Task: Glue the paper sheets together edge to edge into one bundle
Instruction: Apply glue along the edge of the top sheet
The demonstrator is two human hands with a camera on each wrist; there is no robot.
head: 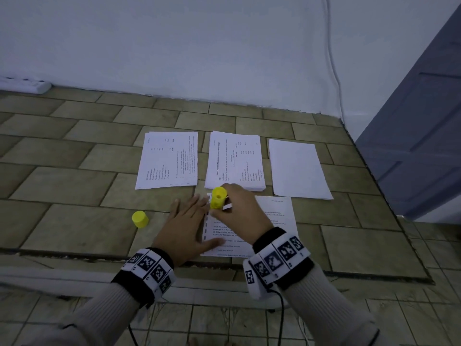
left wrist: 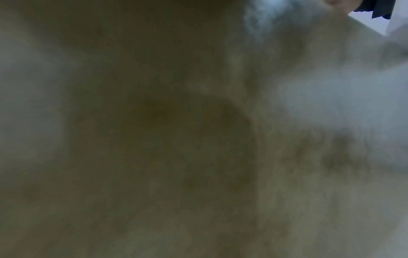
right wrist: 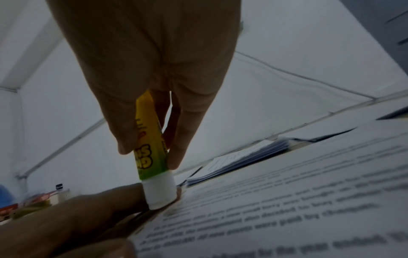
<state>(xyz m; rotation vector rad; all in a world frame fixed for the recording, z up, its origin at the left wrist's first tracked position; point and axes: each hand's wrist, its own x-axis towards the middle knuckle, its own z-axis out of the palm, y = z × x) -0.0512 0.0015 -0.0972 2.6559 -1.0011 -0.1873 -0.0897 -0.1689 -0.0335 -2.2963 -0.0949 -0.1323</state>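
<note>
Glue stick (right wrist: 155, 155) upright in right hand (head: 240, 211), white tip down on printed sheet (right wrist: 287, 200).

Three paper stacks (head: 234, 161) line the far side, narrow gaps between. Yellow cap (head: 140, 219) stands alone left of both hands. Open tiled floor (head: 62, 183) far left; door (head: 419, 136) blocks the right.

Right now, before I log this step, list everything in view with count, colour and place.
Glue stick: one, yellow-green, tip down on the near sheet's left edge.
Cap: one, yellow, on the floor left of the hands.
Near sheet: one, white, printed, nearest.
Paper stacks: three, white, in a row behind; the rightmost blank.
Power strip: one, white, by the wall.
Left hand: flat on the near sheet's left edge.
Right hand: grips the glue stick.
</note>
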